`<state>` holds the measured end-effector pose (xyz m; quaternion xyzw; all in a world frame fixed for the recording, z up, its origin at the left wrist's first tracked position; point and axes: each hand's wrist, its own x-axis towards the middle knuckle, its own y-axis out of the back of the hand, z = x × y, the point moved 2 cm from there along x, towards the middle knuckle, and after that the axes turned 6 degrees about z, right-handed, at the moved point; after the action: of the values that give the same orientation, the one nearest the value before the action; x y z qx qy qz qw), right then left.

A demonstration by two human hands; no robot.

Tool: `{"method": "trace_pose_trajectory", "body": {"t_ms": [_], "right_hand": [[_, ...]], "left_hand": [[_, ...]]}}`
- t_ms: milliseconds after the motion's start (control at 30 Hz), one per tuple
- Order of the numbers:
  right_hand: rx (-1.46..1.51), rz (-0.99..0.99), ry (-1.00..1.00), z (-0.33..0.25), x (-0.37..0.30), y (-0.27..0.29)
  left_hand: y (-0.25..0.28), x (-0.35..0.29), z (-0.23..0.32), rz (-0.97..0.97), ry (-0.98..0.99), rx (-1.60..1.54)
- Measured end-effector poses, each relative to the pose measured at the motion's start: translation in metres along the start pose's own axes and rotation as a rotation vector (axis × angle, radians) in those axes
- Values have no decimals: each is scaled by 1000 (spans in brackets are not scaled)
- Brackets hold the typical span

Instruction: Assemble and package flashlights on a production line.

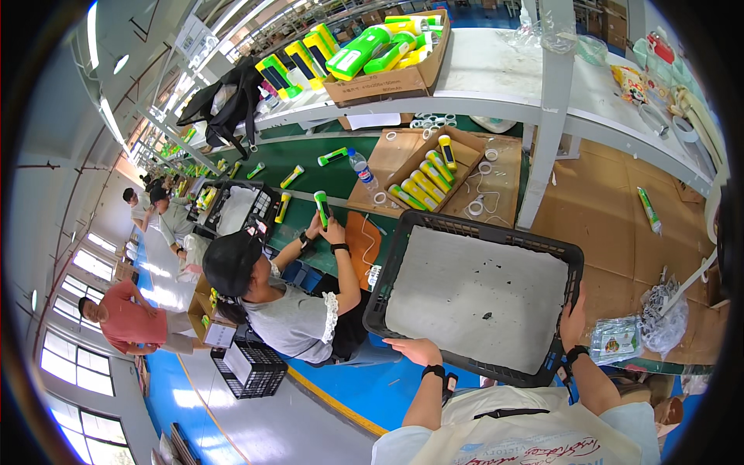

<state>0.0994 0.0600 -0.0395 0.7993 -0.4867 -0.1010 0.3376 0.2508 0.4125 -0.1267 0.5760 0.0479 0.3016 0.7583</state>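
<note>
Between my hands is a black plastic crate (490, 367), slightly tilted. A flat grey sheet (465, 291) covers its bottom, with a few small dark scraps on it. My left hand (416, 351) grips the near left corner of the rim, and its fingers reach under the edge. On the right side, my right hand (572, 319) is closed around the crate's wall, its fingertips partly hidden. Just beyond the crate, a cardboard box (474, 155) holds several yellow and green flashlights (425, 184) on the workbench.
Left of me a seated co-worker (287, 310) holds a green flashlight (322, 208). A water bottle (361, 169) stands on the bench. Plastic packets (616, 339) lie on cardboard at right, beside a white post (546, 124). Another black crate (252, 372) sits on the floor.
</note>
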Motion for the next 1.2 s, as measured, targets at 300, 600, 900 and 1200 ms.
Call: {"method": "trace_pose_trajectory", "body": {"t_ms": [300, 600, 900, 1200], "right_hand": [[-18, -28, -57, -5, 0, 1], [1, 38, 49, 2, -1, -3], [-38, 25, 9, 8, 0, -3], [-40, -10, -45, 4, 2, 0]], "left_hand": [[8, 2, 4, -134, -37, 201], [-1, 4, -1, -152, -92, 272], [16, 5, 14, -256, -126, 575], [61, 10, 36, -188, 292, -147]]}}
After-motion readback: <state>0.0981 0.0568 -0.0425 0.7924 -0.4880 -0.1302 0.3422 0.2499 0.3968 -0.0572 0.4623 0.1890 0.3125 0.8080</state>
